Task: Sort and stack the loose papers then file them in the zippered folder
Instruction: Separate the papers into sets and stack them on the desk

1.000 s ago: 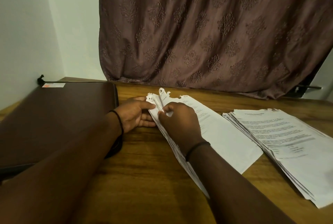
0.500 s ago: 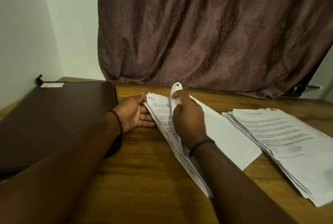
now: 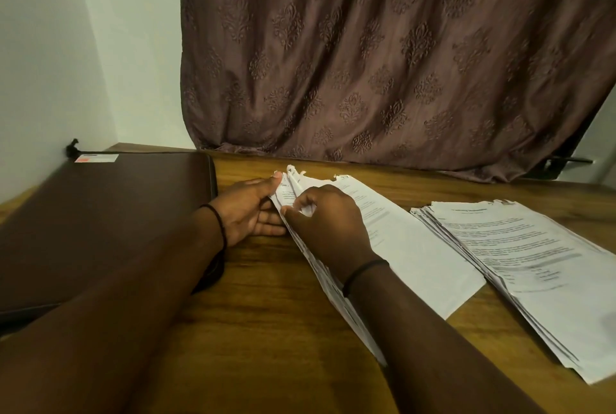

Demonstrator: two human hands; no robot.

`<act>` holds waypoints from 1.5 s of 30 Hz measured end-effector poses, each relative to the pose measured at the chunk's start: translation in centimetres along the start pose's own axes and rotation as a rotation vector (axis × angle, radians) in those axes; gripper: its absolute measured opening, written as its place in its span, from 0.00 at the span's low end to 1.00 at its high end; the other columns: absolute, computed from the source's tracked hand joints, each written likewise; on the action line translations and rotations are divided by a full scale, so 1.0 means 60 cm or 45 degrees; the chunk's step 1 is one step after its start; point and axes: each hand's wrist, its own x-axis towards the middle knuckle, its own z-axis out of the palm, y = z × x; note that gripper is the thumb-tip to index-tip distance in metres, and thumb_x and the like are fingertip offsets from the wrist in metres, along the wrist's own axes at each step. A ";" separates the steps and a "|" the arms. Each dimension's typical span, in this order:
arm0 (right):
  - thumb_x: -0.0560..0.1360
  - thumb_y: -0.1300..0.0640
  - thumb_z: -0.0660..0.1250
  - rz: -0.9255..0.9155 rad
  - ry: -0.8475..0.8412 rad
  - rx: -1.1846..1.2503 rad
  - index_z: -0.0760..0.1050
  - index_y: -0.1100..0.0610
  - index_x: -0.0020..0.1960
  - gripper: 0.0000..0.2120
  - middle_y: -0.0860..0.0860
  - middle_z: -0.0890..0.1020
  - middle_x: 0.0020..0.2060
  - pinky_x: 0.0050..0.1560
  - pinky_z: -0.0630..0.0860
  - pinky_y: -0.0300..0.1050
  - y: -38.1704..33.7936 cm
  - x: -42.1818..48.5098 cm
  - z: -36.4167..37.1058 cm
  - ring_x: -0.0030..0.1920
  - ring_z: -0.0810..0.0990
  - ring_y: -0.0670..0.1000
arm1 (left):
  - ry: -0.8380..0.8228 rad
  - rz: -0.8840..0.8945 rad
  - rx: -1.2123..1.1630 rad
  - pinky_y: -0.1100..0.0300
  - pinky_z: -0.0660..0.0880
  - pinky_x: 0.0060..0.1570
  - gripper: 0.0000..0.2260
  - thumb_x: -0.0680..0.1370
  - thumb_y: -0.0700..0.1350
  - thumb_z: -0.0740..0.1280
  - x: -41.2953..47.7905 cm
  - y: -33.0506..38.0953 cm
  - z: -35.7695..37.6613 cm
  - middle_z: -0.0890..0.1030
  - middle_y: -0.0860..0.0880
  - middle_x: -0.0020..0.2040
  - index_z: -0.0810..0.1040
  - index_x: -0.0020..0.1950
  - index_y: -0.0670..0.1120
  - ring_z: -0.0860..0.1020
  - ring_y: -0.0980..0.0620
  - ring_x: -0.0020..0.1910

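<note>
1. Location: the centre stack lies on the table between the zippered folder (closed, at the left) and the right stack, which lies apart from it.
2. Left hand: thumb over and fingers under the centre stack's far left corner, pinching it.
3. Right hand: fingers curled, pinching the corners of the upper sheets; how many cannot be told.
4. Hazard: the far corners are ragged. A sharp pull would likely tear them further.
5. Hazard: the stack's left edge is raised and fanned. A slackened left pinch would likely let sheets slide out of order.
6. Hazard: two sheets lifted as one would be missorted.
</note>
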 end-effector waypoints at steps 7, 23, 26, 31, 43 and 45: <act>0.78 0.55 0.63 0.062 0.011 -0.038 0.79 0.58 0.46 0.09 0.53 0.79 0.44 0.45 0.72 0.45 -0.011 0.002 -0.001 0.44 0.75 0.51 | 0.012 -0.048 -0.007 0.52 0.80 0.43 0.21 0.80 0.62 0.55 -0.002 0.003 0.003 0.85 0.45 0.51 0.77 0.61 0.50 0.85 0.47 0.44; 0.78 0.64 0.62 0.242 0.239 0.246 0.74 0.50 0.59 0.13 0.54 0.80 0.55 0.50 0.77 0.45 0.013 0.002 -0.035 0.51 0.78 0.53 | 0.009 -0.040 -0.038 0.50 0.81 0.43 0.16 0.79 0.36 0.61 -0.001 0.003 0.000 0.83 0.40 0.56 0.74 0.67 0.41 0.84 0.45 0.42; 0.79 0.64 0.61 0.193 0.170 0.126 0.82 0.54 0.51 0.12 0.53 0.80 0.55 0.49 0.67 0.36 0.011 0.005 -0.029 0.50 0.76 0.49 | -0.006 -0.036 -0.045 0.49 0.81 0.45 0.16 0.80 0.35 0.60 -0.003 0.004 0.001 0.83 0.40 0.56 0.73 0.67 0.41 0.84 0.44 0.43; 0.76 0.48 0.67 0.088 -0.021 0.073 0.82 0.50 0.52 0.09 0.47 0.82 0.53 0.53 0.74 0.43 0.012 0.005 -0.014 0.51 0.76 0.45 | -0.036 -0.029 -0.086 0.49 0.81 0.45 0.14 0.80 0.35 0.59 -0.004 0.006 0.003 0.82 0.40 0.57 0.74 0.64 0.45 0.84 0.44 0.42; 0.77 0.52 0.64 0.263 0.102 -0.071 0.81 0.56 0.53 0.12 0.52 0.83 0.47 0.49 0.78 0.45 0.000 0.004 -0.026 0.46 0.80 0.51 | 0.013 -0.072 -0.083 0.47 0.82 0.44 0.17 0.80 0.33 0.60 -0.003 0.004 0.005 0.83 0.39 0.55 0.68 0.68 0.44 0.83 0.42 0.44; 0.76 0.52 0.65 0.339 0.192 0.000 0.81 0.57 0.52 0.11 0.52 0.83 0.46 0.48 0.78 0.46 0.006 0.003 -0.034 0.45 0.80 0.52 | 0.058 -0.062 -0.031 0.47 0.81 0.45 0.13 0.80 0.33 0.60 -0.001 0.002 0.007 0.83 0.39 0.54 0.72 0.63 0.42 0.83 0.41 0.45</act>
